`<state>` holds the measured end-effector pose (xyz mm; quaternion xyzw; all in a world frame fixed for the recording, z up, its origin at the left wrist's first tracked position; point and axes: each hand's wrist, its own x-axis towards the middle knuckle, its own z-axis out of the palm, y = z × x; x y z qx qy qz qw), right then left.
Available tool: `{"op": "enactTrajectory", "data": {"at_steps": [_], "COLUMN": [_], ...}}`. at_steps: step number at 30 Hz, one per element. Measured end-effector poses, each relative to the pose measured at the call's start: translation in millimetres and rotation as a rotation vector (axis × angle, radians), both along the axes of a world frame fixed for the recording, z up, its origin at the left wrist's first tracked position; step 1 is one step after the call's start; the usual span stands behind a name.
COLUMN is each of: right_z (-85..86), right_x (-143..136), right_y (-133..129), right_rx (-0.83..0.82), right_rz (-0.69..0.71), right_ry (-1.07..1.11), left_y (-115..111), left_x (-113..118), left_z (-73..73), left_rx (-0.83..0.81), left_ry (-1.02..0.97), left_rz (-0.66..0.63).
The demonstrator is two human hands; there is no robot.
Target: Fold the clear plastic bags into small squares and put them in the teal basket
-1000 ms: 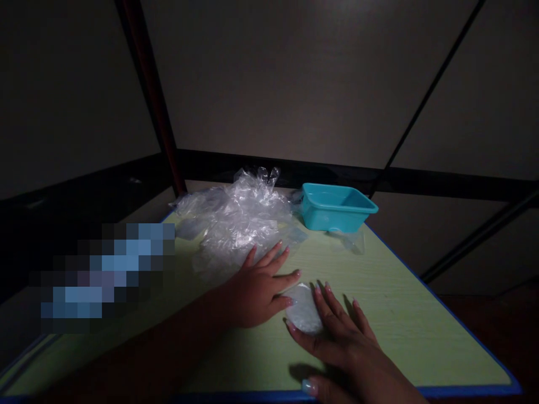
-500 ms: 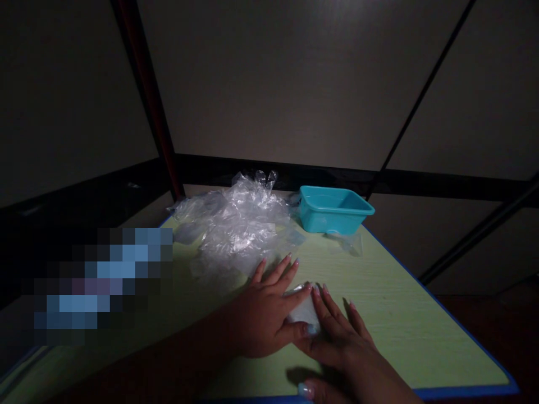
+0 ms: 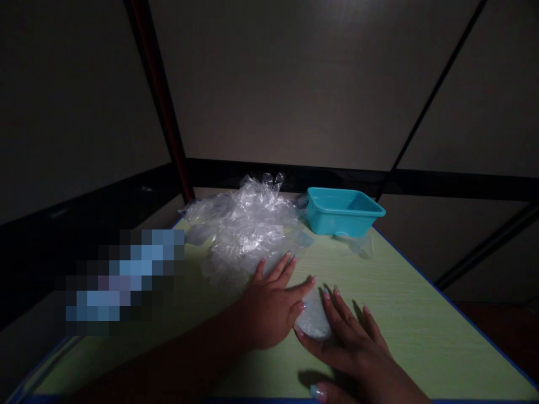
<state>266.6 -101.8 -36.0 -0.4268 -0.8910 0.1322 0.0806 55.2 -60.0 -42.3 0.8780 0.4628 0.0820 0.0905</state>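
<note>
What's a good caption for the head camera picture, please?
Left hand and right hand spread at flat whitish plastic on a green table, crinkly heap and turquoise tub beyond.

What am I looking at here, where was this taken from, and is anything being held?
There is no robot here: these are a person's own two bare hands, seen by one camera worn on the head, looking forward and down.

The left hand and the right hand are spread over a pale green table with a blue edge. Between them lies a small, flat piece of whitish, see-through plastic. Fingers of both hands are at its edges, but neither hand is closed around it.

Farther back is a crumpled heap of clear plastic, with a turquoise tub to its right and a loose scrap of plastic by the tub. The blue patch on the left is too blurred to identify.
</note>
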Motion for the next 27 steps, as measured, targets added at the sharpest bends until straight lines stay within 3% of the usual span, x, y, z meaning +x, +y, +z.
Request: {"op": "enactTrajectory", "data": {"at_steps": [5,9,18,22,27], "right_z": [-4.2,1.8,11.1,2.9,-8.8], "right_x": [4,8,18,8,-19], "right_y": [-1,-2,-5,-5,-2], "right_rx": [0.027,-0.001,0.019,0.056,0.052], "right_rz": [-0.03,-0.019,0.039,0.023,-0.071], "right_ry": [-0.053,-0.054,0.096,0.14,-0.045], "left_y": [2,2,5,7,7], "left_x": [-3,-5,-8,-9,-11], "left_z": [0.5,1.0,2.0,4.7,5.9], "left_rx": [-0.011,-0.006,-0.005,-0.039,-0.036], "left_ry": [-0.013,-0.005,-0.024,-0.005,0.015], "left_rz": [0.001,-0.007,-0.035,-0.03,0.008]}}
